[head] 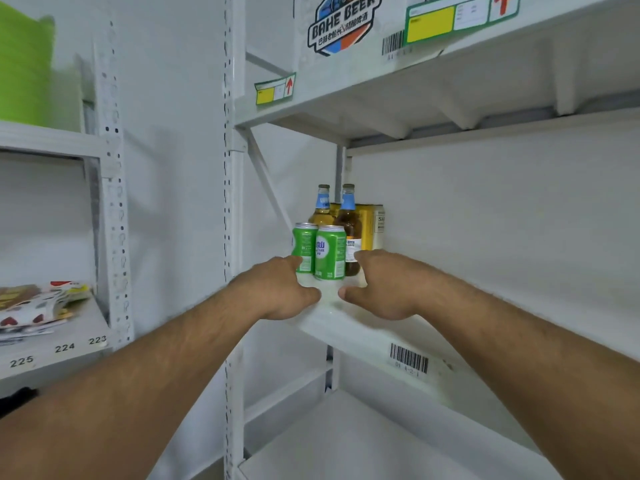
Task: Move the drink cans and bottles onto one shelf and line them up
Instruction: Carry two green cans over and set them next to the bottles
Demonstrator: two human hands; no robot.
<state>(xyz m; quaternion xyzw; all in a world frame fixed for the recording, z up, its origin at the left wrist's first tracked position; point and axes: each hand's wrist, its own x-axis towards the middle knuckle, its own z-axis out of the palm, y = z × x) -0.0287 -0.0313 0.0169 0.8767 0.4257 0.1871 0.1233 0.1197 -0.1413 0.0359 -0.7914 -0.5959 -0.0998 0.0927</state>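
Observation:
Two green cans stand side by side at the left end of a white shelf (367,337): the left green can (304,245) and the right green can (330,252). Behind them stand two brown bottles with blue neck labels, the left bottle (322,209) and the right bottle (349,223), and yellow cans (372,225) at the back. My left hand (282,289) reaches in from the left, its fingertips touching the left green can. My right hand (377,284) reaches in from the right, its fingers against the right bottle's base. Neither hand grips anything.
A white carton (346,26) printed with a beer logo sits on the shelf above. A perforated white upright (230,202) stands left of the cans. A second rack at the far left holds snack packets (38,306) and a green box (24,64). A lower shelf (363,445) lies beneath.

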